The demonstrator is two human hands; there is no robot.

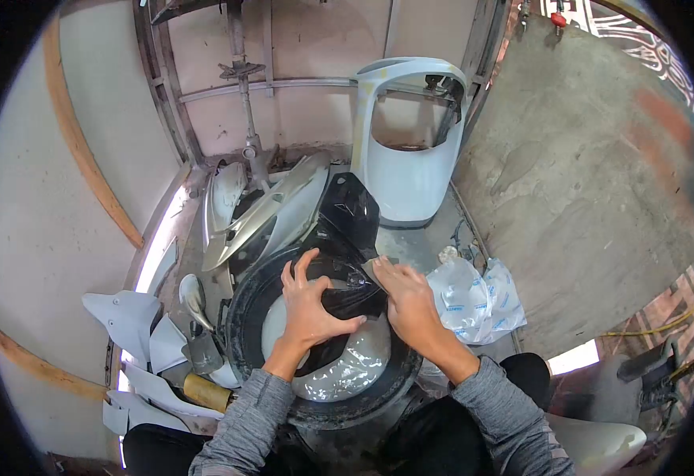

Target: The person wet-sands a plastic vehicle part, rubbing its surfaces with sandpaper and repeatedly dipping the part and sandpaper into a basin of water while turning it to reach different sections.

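A glossy black plastic panel [350, 208], shaped like a motorbike fairing, is held at a tilt over a round black tub [244, 349]. Cloudy, rippling water [347, 369] fills the tub. My left hand [309, 305] grips the panel's near part, its thumb below and its fingers curled along the left side. On the panel's right edge, my right hand [410, 305] presses down a thin grey-brown piece of sandpaper [373, 274] with its fingers held together. The panel's lower part is partly hidden by my hands.
A white fairing shell [406, 190] stands behind the tub. Silver-grey panels [271, 210] lean at the back left, with white panels [124, 321] and a yellow cylinder [206, 392] at left. A plastic bag [478, 301] lies right, beside a large grey board [581, 182].
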